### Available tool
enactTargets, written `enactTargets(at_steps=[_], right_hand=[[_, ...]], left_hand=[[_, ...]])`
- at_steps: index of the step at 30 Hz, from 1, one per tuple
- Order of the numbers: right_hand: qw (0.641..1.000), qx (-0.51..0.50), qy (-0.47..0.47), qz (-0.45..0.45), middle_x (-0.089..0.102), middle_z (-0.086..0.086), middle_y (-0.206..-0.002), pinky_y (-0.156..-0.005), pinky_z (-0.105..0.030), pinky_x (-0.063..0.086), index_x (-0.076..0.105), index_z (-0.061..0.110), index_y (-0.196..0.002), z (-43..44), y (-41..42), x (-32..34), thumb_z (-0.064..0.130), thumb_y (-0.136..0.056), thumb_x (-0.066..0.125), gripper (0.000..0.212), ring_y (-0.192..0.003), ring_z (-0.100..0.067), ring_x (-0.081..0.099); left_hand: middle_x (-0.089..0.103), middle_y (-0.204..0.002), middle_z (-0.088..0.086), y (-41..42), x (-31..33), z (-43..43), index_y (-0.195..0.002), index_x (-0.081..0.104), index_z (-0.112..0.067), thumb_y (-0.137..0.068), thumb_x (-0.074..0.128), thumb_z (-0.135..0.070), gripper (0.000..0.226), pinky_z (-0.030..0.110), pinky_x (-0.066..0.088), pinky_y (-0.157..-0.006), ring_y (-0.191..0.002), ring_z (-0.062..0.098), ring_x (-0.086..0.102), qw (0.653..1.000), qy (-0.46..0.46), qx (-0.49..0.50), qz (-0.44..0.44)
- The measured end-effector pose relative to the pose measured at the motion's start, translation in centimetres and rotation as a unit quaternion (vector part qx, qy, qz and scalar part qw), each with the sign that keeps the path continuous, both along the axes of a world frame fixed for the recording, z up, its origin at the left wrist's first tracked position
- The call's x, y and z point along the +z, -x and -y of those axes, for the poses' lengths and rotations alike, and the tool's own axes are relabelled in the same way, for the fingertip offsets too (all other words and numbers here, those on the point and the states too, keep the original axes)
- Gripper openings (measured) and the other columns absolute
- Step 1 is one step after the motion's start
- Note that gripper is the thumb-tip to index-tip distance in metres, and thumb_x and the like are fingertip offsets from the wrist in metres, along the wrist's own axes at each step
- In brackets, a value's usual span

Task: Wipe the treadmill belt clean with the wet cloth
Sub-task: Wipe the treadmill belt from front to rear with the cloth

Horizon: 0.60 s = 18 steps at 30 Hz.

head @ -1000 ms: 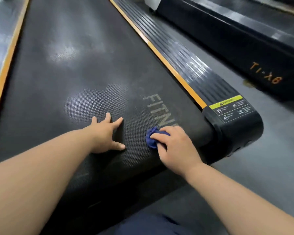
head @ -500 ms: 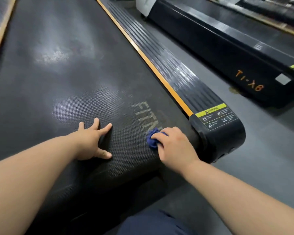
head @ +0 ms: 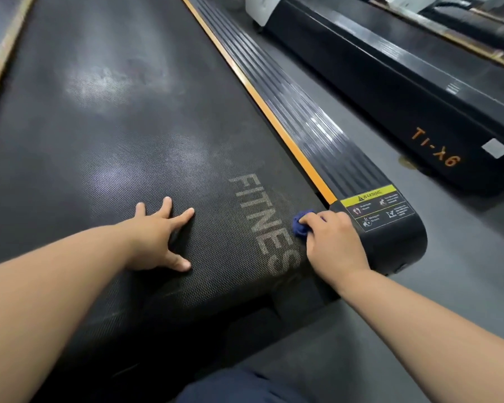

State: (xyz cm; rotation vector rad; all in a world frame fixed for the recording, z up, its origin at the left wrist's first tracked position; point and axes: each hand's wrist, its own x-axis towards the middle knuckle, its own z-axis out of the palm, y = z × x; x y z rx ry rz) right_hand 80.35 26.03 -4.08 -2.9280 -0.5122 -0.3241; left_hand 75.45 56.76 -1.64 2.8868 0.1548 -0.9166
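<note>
The black textured treadmill belt (head: 122,135) fills the left and middle of the head view, with pale "FITNES" lettering near its rear end. My right hand (head: 333,242) presses a small bunched blue cloth (head: 300,223) onto the belt's right edge, just past the lettering and beside the side rail's end cap. Only a bit of cloth shows beyond my fingers. My left hand (head: 157,239) lies flat on the belt to the left, fingers spread, holding nothing.
An orange strip and ribbed black side rail (head: 312,132) run along the belt's right side, ending in a cap with a yellow warning label (head: 378,206). A second treadmill (head: 405,91) marked "TI-X6" stands to the right across grey floor (head: 463,257). My dark trouser leg (head: 239,385) shows at the bottom.
My right hand slid the cloth rightwards across the lettering to the belt's right edge, uncovering more letters. My left hand stayed flat on the belt.
</note>
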Motion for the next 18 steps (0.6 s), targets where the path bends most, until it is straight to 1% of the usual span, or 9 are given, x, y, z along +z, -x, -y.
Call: enactTargets(at_steps=[2,6,7,9,11,13,14,16,18], right_hand=[[1.000,-0.010,-0.006,0.001,0.062,-0.011,-0.101,-0.076,-0.037,0.042,0.063,0.016,-0.107,-1.7,-2.9,0.0,0.009,-0.086,0.053,0.024,-0.094,-0.032,0.050],[0.992,-0.091,-0.084,-0.035,0.057,-0.009,-0.111,-0.078,-0.032,0.035,0.061,0.020,-0.118,-6.7,-4.9,0.2,0.011,-0.091,0.047,0.032,-0.105,-0.031,0.045],[0.992,-0.075,-0.095,-0.042,0.058,-0.007,-0.111,-0.078,-0.031,0.035,0.063,0.020,-0.117,-7.3,-3.9,0.1,0.013,-0.090,0.046,0.032,-0.104,-0.031,0.046],[0.993,0.027,-0.112,0.002,0.063,-0.007,-0.105,-0.077,-0.030,0.038,0.070,0.019,-0.106,-7.4,-1.2,-0.5,0.015,-0.085,0.047,0.031,-0.095,-0.031,0.051],[0.984,0.125,-0.128,-0.001,0.066,-0.006,-0.094,-0.075,-0.032,0.045,0.074,0.019,-0.094,-6.2,1.5,-0.6,0.014,-0.076,0.054,0.027,-0.084,-0.029,0.053],[0.973,0.200,-0.112,-0.020,0.067,-0.005,-0.090,-0.074,-0.034,0.048,0.074,0.020,-0.093,-5.1,0.8,-0.8,0.013,-0.075,0.058,0.025,-0.080,-0.029,0.053],[0.971,0.211,-0.110,-0.031,0.067,-0.005,-0.090,-0.074,-0.035,0.049,0.074,0.020,-0.096,-5.2,-0.6,-0.5,0.013,-0.076,0.059,0.025,-0.080,-0.030,0.054],[0.978,0.158,-0.132,-0.023,0.067,-0.006,-0.098,-0.080,-0.038,0.049,0.072,0.023,-0.105,-6.1,-4.4,-0.2,0.016,-0.085,0.057,0.027,-0.089,-0.034,0.054],[0.983,0.068,-0.158,-0.056,0.063,-0.004,-0.111,-0.092,-0.038,0.044,0.066,0.027,-0.117,-7.3,-6.9,-0.3,0.023,-0.092,0.053,0.029,-0.105,-0.032,0.048]], left_hand=[[-0.024,-0.156,-0.005,0.1,-0.1,0.0,-0.145,-0.012,-0.049,-0.069,0.067,-0.068,0.111,0.060,0.017,-0.112,-0.141,0.045,-0.014,1.000,0.001,0.003,0.003],[-0.025,-0.156,-0.007,0.1,0.0,-0.1,-0.144,-0.012,-0.050,-0.068,0.066,-0.069,0.111,0.061,0.021,-0.111,-0.142,0.043,-0.015,1.000,-0.002,0.003,-0.004],[-0.025,-0.156,-0.007,0.0,0.1,-0.1,-0.144,-0.012,-0.051,-0.068,0.066,-0.069,0.111,0.061,0.021,-0.111,-0.142,0.043,-0.015,1.000,-0.001,0.003,-0.006],[-0.024,-0.156,-0.007,0.1,0.2,-0.1,-0.144,-0.012,-0.051,-0.067,0.067,-0.069,0.111,0.061,0.021,-0.111,-0.142,0.043,-0.014,1.000,-0.002,0.004,-0.005],[-0.024,-0.156,-0.007,0.1,0.2,0.0,-0.144,-0.012,-0.051,-0.067,0.067,-0.070,0.111,0.061,0.020,-0.111,-0.142,0.042,-0.015,1.000,-0.002,0.007,-0.007],[-0.024,-0.156,-0.008,0.2,0.3,0.0,-0.143,-0.012,-0.052,-0.067,0.066,-0.070,0.111,0.062,0.020,-0.111,-0.142,0.042,-0.014,1.000,0.000,0.008,-0.004],[-0.024,-0.156,-0.008,0.2,0.4,0.0,-0.143,-0.012,-0.052,-0.067,0.066,-0.070,0.111,0.061,0.020,-0.111,-0.142,0.041,-0.014,1.000,0.001,0.011,-0.002],[-0.024,-0.156,-0.009,0.3,0.5,0.1,-0.143,-0.012,-0.053,-0.068,0.066,-0.069,0.110,0.059,0.020,-0.112,-0.143,0.038,-0.014,1.000,-0.002,0.015,-0.004],[-0.024,-0.156,-0.009,0.3,0.5,0.2,-0.143,-0.012,-0.053,-0.068,0.067,-0.068,0.110,0.056,0.019,-0.114,-0.143,0.037,-0.014,1.000,-0.005,0.019,-0.003]])
